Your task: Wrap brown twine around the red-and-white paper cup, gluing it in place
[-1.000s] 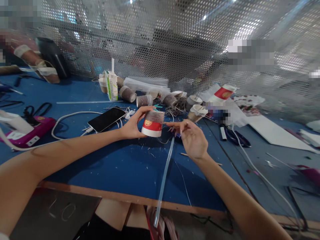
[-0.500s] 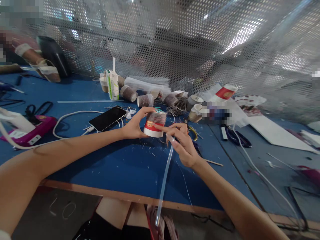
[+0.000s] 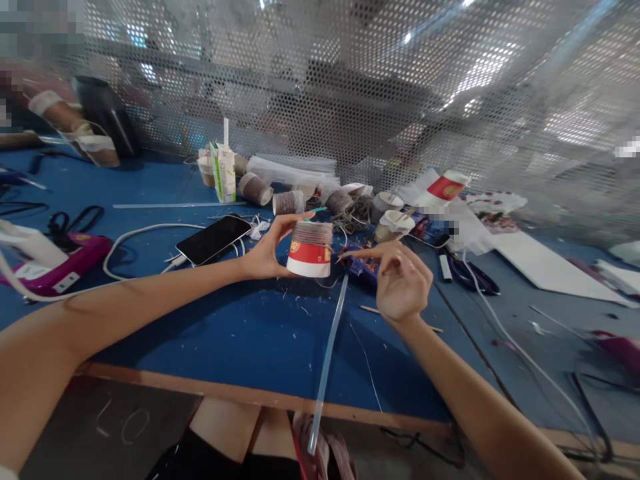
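My left hand (image 3: 267,250) grips an upturned paper cup (image 3: 309,255), white and red with gold print, above the table. Brown cord (image 3: 313,232) is wound round the cup's upper part, and a thin strand curves below it. To the right of the cup is my right hand (image 3: 403,280), apart from it, index finger stretched towards it and the others curled in; what they hold, if anything, I cannot make out. Behind that finger lies a blue glue gun (image 3: 361,272), partly hidden. A long translucent glue stick (image 3: 327,367) reaches from near it past the table's front edge.
A phone (image 3: 215,239) with a white cable lies left of the cup. Several cord-wrapped cups (image 3: 289,202), a drink carton (image 3: 225,172) and a bundle of glue sticks (image 3: 295,170) line the mesh screen. Purple power strip (image 3: 65,263) at left; dark-handled scissors (image 3: 473,275) at right.
My right hand has moved off the cup to the right, its index finger still stretched out. The cup has turned slightly in my left hand, and the glue gun shows more.
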{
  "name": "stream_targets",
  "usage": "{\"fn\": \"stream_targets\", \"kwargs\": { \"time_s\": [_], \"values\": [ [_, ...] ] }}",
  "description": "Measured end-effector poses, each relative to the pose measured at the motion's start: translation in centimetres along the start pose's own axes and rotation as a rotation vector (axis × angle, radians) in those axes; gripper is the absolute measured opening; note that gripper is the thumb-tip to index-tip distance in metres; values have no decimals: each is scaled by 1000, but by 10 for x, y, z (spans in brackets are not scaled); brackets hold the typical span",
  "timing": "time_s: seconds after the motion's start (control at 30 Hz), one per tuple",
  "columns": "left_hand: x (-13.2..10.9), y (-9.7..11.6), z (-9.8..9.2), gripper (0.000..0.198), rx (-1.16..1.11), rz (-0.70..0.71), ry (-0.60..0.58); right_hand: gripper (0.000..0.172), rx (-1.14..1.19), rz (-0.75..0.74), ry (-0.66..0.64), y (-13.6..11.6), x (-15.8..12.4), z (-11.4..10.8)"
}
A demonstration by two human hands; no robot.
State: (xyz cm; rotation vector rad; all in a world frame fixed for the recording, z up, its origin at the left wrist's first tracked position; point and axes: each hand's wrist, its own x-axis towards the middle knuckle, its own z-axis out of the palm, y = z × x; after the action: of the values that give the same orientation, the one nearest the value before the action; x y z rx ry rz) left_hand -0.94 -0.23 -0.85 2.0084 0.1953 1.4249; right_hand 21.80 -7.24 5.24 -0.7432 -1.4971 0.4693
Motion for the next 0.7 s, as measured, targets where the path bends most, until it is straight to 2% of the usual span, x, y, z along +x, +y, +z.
{"fn": "stream_targets", "kwargs": {
  "time_s": [0.17, 0.23, 0.5, 0.63, 0.7],
  "values": [
    [0, 1, 0, 87, 29, -39, -18, 39, -64, 64, -353, -14, -12, 4],
    [0, 2, 0, 87, 30, -38, -36, 38, -47, 73, -401, -15, -13, 5],
    [0, -2, -4, 96, -41, 29, -60, 44, 224, 155, -144, 3, 2, 3],
    [-1, -4, -6, 97, -18, 31, -72, 43, 185, 228, -36, 12, 6, 0],
    [-1, -4, -5, 97, 10, 25, -67, 43, 156, 179, 21, 10, 6, -2]
  ]
}}
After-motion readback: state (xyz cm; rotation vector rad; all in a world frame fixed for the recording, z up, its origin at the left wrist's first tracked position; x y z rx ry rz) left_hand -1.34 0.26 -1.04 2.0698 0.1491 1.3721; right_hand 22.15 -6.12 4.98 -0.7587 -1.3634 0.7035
